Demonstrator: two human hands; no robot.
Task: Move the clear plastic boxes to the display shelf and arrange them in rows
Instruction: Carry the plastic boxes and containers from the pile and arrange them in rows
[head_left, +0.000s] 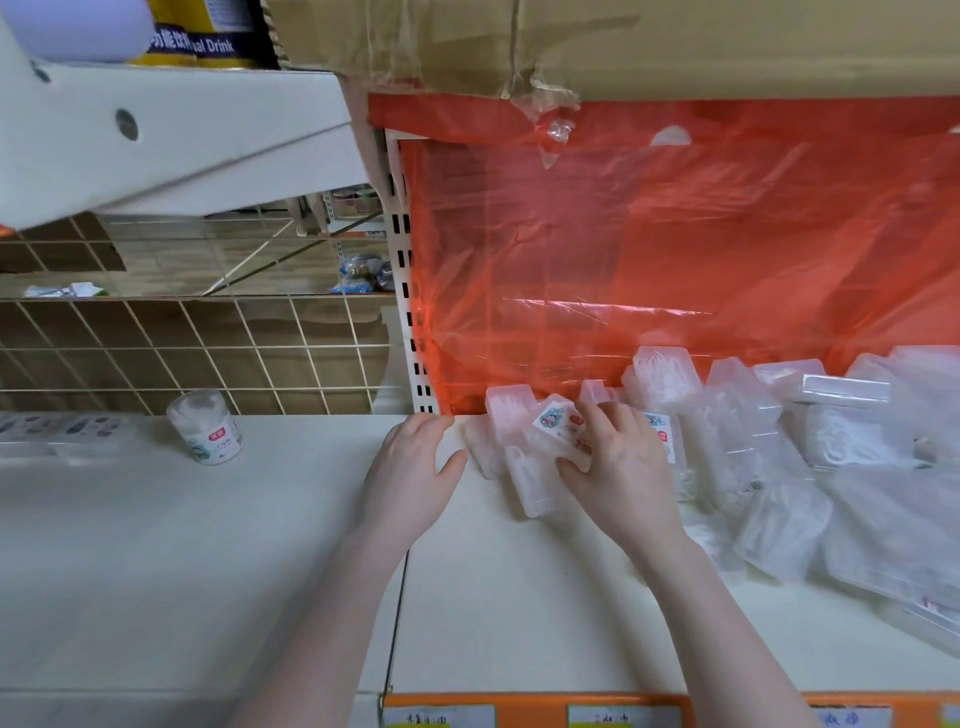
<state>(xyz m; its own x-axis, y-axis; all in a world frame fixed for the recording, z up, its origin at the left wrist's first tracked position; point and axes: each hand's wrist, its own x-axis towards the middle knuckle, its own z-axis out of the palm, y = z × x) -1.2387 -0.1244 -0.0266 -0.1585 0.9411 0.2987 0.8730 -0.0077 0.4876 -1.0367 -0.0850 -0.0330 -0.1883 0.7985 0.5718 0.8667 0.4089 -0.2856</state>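
Several clear plastic boxes (748, 431) lie jumbled on the white display shelf (519, 597), from its middle to the right edge. My right hand (618, 462) grips one box with a cartoon label (558, 423) at the left end of the pile, fingers curled over its top and thumb at its lower side. Another clear box (530, 488) lies flat just below it. To the left, my left hand (410, 467) rests flat on the shelf with relaxed fingers, its thumb near the leftmost box (480, 449).
Red translucent plastic sheeting (675, 249) covers the back of the shelf. A white slotted upright (410, 312) stands at its left edge. A round clear jar with a label (205, 426) stands on the neighbouring shelf. A cardboard box (623, 41) sits overhead. Orange price labels (623, 714) line the front edge.
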